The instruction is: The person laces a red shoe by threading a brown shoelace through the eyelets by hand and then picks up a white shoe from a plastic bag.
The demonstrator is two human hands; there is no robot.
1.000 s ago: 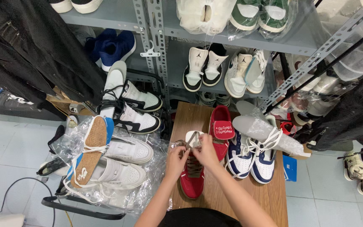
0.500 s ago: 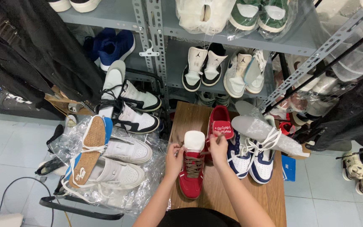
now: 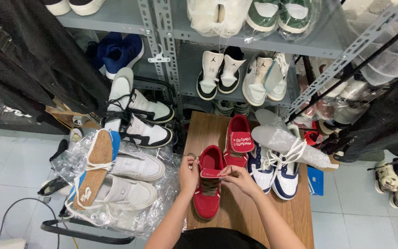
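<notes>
Your left hand (image 3: 189,174) and right hand (image 3: 238,176) both pinch the tongue of the red sneaker (image 3: 207,189), flat on the bench (image 3: 245,216) between them; second red sneaker (image 3: 237,140) just beyond your right hand.

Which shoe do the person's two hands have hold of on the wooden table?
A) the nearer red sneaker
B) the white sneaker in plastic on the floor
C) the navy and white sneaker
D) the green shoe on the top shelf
A: the left hand and right hand both grip the nearer red sneaker at its tongue, on the wooden table.
</notes>
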